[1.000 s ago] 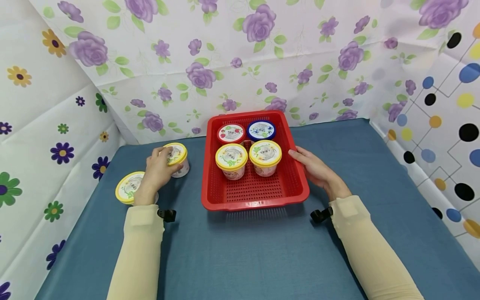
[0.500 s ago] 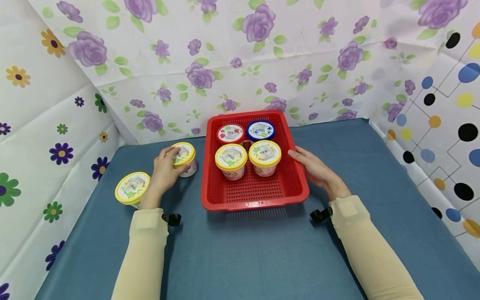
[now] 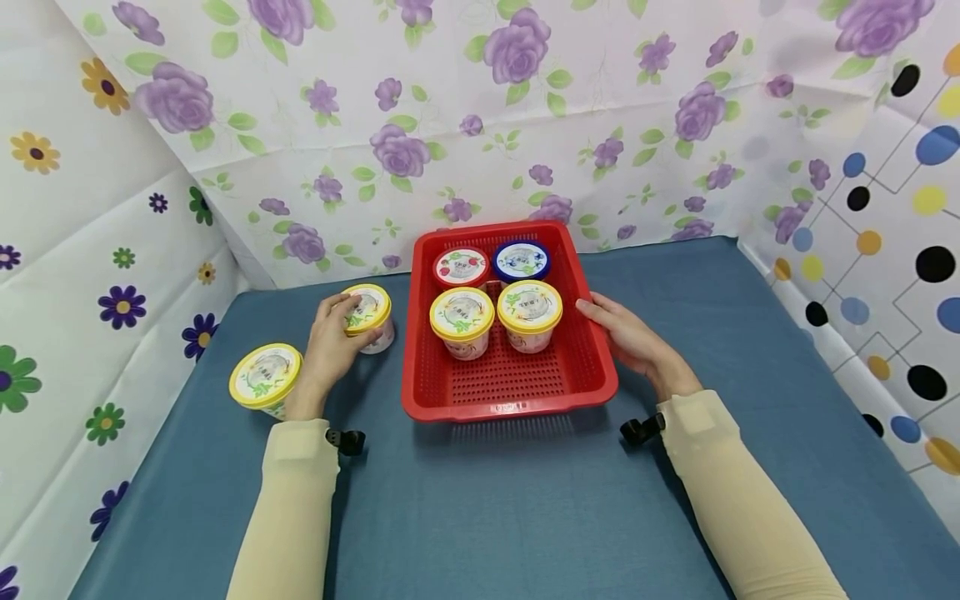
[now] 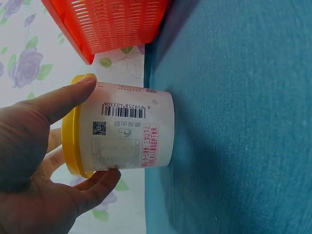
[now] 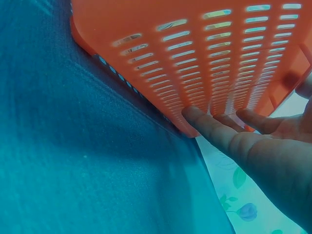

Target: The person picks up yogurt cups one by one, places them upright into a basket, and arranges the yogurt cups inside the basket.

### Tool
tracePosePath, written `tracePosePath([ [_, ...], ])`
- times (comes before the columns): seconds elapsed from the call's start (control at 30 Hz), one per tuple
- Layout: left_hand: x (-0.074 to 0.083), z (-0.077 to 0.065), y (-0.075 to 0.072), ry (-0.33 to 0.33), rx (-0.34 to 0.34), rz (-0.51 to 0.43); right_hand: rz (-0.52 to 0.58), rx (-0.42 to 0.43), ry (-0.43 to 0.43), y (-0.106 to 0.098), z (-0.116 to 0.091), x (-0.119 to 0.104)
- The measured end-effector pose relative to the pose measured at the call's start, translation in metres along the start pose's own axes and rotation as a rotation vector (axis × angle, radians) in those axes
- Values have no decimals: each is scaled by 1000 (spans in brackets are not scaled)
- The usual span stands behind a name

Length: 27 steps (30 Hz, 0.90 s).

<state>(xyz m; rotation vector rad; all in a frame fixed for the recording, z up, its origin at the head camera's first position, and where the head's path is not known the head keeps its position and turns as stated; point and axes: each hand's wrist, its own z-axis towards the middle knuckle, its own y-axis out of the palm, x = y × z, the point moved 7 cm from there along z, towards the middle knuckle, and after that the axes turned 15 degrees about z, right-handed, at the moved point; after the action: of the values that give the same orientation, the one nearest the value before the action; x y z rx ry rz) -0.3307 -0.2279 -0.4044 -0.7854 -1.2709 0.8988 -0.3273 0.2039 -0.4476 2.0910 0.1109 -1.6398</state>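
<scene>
My left hand [image 3: 333, 346] grips a lidded paper tub [image 3: 381, 327] left of the red basket. In the left wrist view, thumb and fingers span the yellow lid [image 4: 71, 141]; a barcode shows on the white side, and the tub's base is right at the blue cloth. Another yellow-lidded tub [image 3: 264, 377] stands just left of that wrist. My right hand [image 3: 633, 342] holds the right side of the red plastic basket [image 3: 510, 408], thumb over the rim. Its fingers [image 5: 214, 129] lie along the slotted outer wall in the right wrist view.
Inside the basket are a red-lidded tub [image 3: 461, 267], a blue-lidded tub [image 3: 521, 261] and two yellow-lidded tubs, one being the left tub [image 3: 462, 321]. Blue cloth [image 3: 495, 517] covers the table. A flowered sheet [image 3: 420, 117] hangs behind the basket.
My left hand has moved slightly right with the tub, bringing it closer to the basket, then nearly stopped. The right hand and basket have stayed in place.
</scene>
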Motion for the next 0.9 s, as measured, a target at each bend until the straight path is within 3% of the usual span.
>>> tracePosePath([
  [0.6,-4,1,-5,-17,45,-30,-19,7,-3,-1,3,-2],
  [0.9,11,-2,-25,7,99,-31,-18,10,3,-2,2,1],
])
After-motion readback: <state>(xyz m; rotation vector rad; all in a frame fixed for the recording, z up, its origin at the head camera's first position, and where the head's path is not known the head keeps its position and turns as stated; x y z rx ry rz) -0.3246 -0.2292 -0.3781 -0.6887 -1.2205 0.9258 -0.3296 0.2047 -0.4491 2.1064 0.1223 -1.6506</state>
